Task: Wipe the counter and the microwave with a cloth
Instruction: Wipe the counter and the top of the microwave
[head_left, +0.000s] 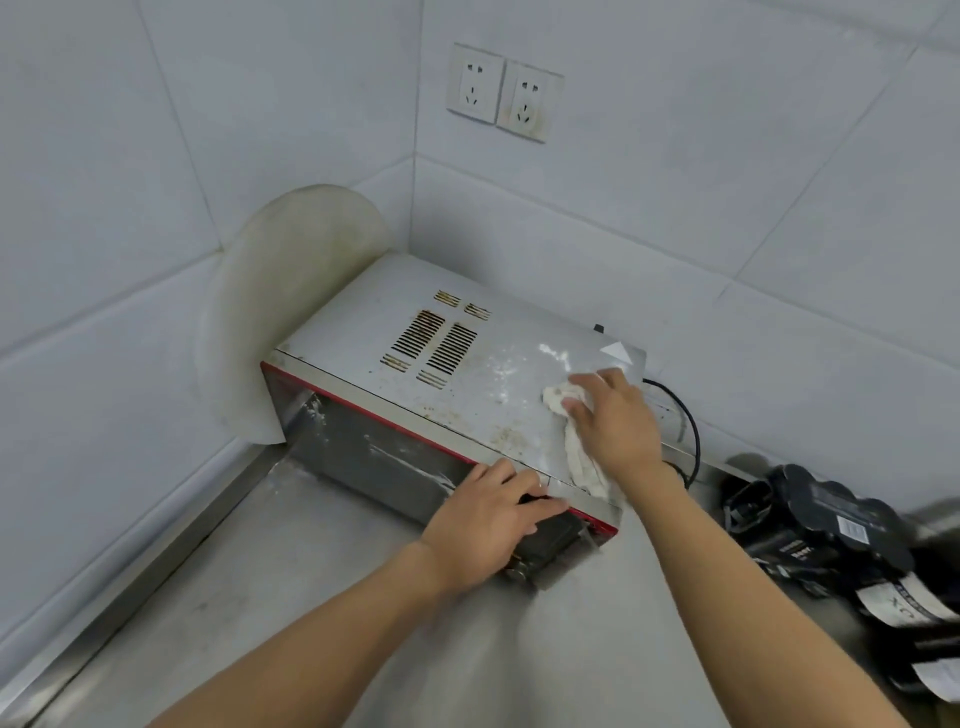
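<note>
A silver microwave (374, 338) with a red front trim and vent slots stands in the tiled corner on a steel counter (332, 587). Its top is spotted with white smears and brown stains. My right hand (618, 421) presses a crumpled white cloth (576, 457) flat onto the right part of the microwave's top; most of the cloth lies under the palm. My left hand (483, 525) rests on the front top edge of the microwave near its right end, fingers laid over the dark control panel.
A round pale board (270, 291) leans against the wall left of the microwave. A black cable (685, 415) runs behind its right side. Dark bottles with white labels (831, 545) lie on the counter at the right. Two wall sockets (504, 93) sit above.
</note>
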